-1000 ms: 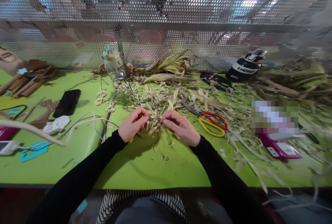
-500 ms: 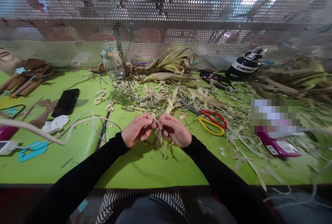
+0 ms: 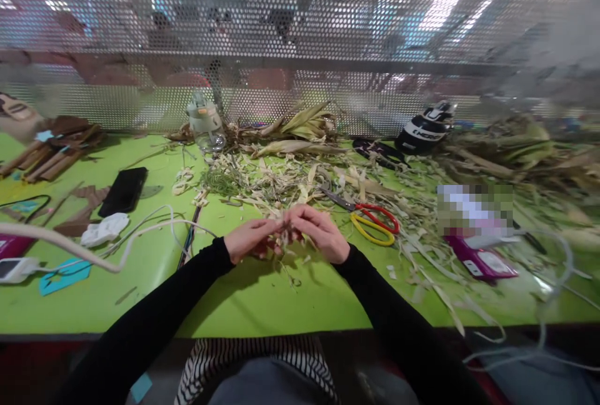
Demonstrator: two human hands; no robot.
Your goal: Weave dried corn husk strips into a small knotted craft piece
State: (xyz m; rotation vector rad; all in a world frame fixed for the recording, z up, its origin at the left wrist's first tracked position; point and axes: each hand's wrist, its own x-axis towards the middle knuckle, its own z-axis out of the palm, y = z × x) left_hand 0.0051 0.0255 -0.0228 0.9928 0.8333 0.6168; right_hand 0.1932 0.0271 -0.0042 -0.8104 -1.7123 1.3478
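My left hand [image 3: 253, 238] and my right hand [image 3: 316, 228] meet over the front middle of the green table [image 3: 262, 311]. Both are closed, fingertips pinched together on a small bundle of dried husk strips [image 3: 285, 249]. Thin ends of the bundle hang below the fingers; the part between the fingertips is hidden. Just beyond the hands spreads a pile of shredded husk pieces [image 3: 276, 180], with a tuft of thin green strands [image 3: 220, 181] at its left. Right of my right hand lie scissors [image 3: 370, 220] with one red and one yellow handle, blades partly among the scraps.
A clear bottle [image 3: 205, 122] and a black bottle [image 3: 426, 129] stand before the perforated metal screen [image 3: 281, 36]. Larger dry husks [image 3: 529, 149] lie at right, near a magenta box [image 3: 485, 261]. At left are a phone [image 3: 123, 191], a white power strip [image 3: 105, 230] and cables.
My right hand has turned over the bundle, its fingers now reaching across toward the left fingertips. My left fingers have straightened somewhat. The camera view has shifted slightly.
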